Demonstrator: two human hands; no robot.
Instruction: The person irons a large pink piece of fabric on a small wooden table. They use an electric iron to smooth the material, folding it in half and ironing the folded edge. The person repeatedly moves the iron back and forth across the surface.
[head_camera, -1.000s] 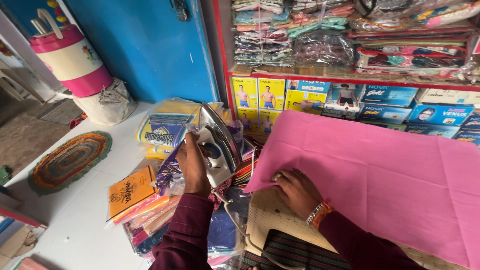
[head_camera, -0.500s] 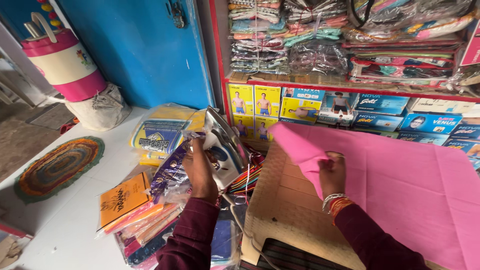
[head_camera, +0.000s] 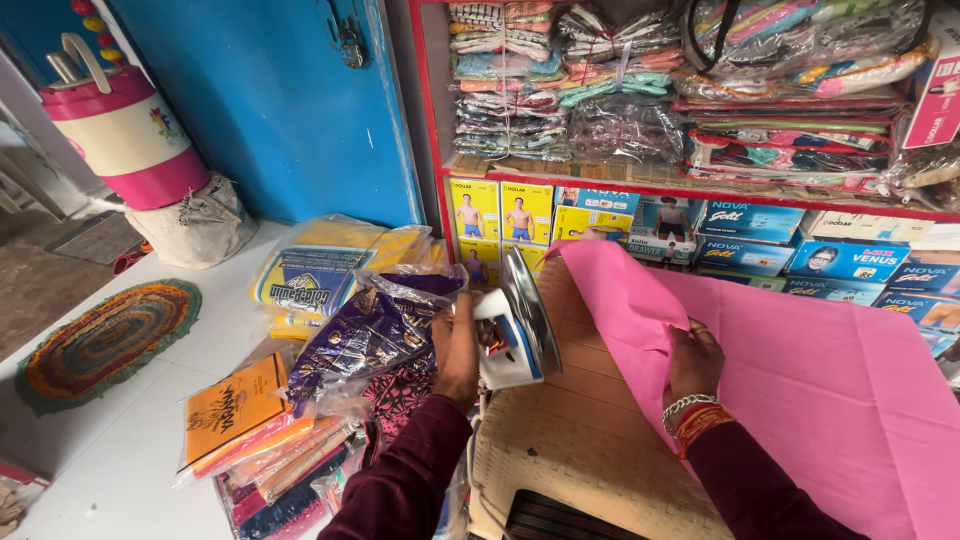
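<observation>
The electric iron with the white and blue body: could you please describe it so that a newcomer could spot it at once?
Start at the red-framed shelf of packed garments, then drop to the woven beige board below it. There the left hand holds the white and blue electric iron tipped up beside the pink cloth. Its shiny metal soleplate is the only hard, reflective thing among soft packets.

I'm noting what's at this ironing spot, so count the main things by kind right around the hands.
Irons: 1, the iron, stood on end, gripped by the left hand.
Pink cloths: 1, the pink cloth, its edge pinched by the right hand.
Purple packets: 1, the purple packet beside the iron.
Woven pads: 1, the tan woven pad under the cloth.
Total: 4
</observation>
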